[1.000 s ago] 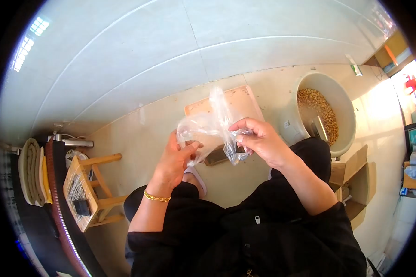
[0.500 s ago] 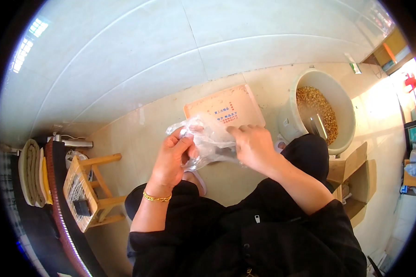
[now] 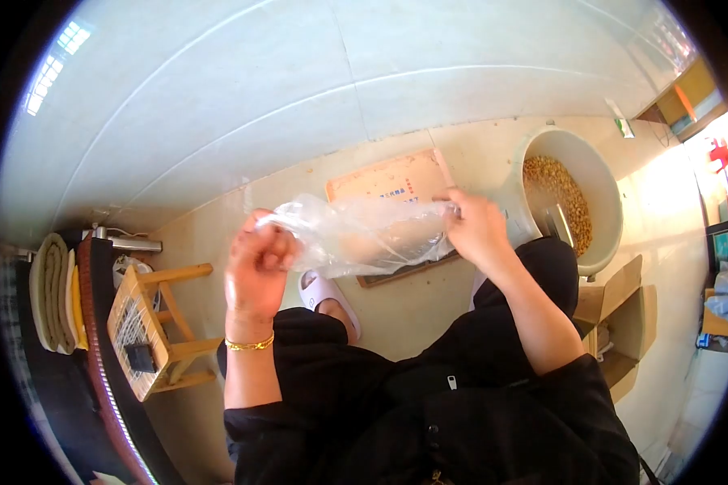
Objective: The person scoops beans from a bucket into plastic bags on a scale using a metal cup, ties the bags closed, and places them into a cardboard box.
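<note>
While a clear plastic bag (image 3: 372,234) is stretched in the air above a printed panel (image 3: 380,179) on the floor (image 3: 404,317), both its ends are held. By the left hand (image 3: 259,263), fingers curled nearly closed, one gathered end is gripped, though the exact pinch is blurred; by the right hand (image 3: 477,230), the opposite edge is pinched at the fingertips. The spreading-out step appears to be in hand, and for the next move both pinches would need to be firm. Off to the right, kernels (image 3: 554,182) are held in a bucket (image 3: 605,186).
</note>
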Demonstrator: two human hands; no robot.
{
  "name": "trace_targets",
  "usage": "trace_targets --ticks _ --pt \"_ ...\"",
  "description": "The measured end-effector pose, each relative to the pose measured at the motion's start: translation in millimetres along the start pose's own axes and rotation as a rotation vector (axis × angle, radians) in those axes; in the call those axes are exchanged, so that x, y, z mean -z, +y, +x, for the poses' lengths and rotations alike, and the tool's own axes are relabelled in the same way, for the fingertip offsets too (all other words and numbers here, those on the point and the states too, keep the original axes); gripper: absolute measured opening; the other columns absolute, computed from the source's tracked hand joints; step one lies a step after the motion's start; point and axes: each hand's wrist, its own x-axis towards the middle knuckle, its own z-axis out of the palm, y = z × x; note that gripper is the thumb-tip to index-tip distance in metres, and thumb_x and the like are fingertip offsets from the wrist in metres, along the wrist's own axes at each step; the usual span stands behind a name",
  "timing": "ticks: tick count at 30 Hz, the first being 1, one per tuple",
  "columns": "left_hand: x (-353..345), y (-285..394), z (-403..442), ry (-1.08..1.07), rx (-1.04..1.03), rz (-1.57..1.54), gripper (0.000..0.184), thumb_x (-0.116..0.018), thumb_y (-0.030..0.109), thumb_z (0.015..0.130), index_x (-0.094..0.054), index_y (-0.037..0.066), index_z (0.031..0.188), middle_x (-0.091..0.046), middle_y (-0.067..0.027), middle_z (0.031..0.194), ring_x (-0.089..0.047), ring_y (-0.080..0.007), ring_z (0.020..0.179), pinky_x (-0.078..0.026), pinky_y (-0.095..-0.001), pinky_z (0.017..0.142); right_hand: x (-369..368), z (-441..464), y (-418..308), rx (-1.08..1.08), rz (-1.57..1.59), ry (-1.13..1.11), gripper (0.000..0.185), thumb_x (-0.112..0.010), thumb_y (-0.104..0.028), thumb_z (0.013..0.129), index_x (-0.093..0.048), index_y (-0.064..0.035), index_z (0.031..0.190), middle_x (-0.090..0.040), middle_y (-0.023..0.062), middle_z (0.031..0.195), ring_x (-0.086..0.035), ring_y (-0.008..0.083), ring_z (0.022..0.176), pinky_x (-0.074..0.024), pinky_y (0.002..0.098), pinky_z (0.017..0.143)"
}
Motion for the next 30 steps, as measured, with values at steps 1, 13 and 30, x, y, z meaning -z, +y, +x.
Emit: trace_targets --ticks 1,13,30 --pt "-10.1 -2.1 -3.3 0.117 -0.02 0.384 0.013 -0.054 0.014 0.089 -0.056 0.003 0.085 -0.048 -0.0001 0.063 -0.044 -0.0118 0.06 -0.038 -0.0261 0.06 0.2 3.4 2.7 -0.062 0.441 -0.007 0.028 -0.053 -0.002 0.081 -0.062 -0.0056 0.107 -0.067 0.0127 0.088 -0.065 0.0276 0.08 -0.0493 0.0378 0.068" --pt "-14.4 -47.0 -1.4 -0.041 0.017 1.629 0.026 -0.055 0.022 0.089 -0.064 0.001 0.102 -0.066 -0.0147 0.09 -0.061 -0.025 0.081 -0.046 -0.0346 0.08 -10.4 -8.0 3.1 0.367 0.047 -0.044 0.044 -0.047 0.006 0.074 -0.058 -0.0035 0.116 -0.062 0.0219 0.105 -0.061 0.0362 0.093 -0.0479 0.0416 0.083" --pt "-47.1 -25.2 0.8 0.139 0.125 0.564 0.046 -0.045 0.015 0.093 -0.041 0.005 0.137 -0.05 -0.0001 0.066 -0.049 -0.0094 0.066 -0.039 -0.0237 0.072 3.3 -5.3 -21.6 0.337 0.043 0.347 0.035 -0.054 0.002 0.076 -0.06 -0.0061 0.11 -0.06 0.015 0.099 -0.058 0.0334 0.093 -0.0481 0.0429 0.075"
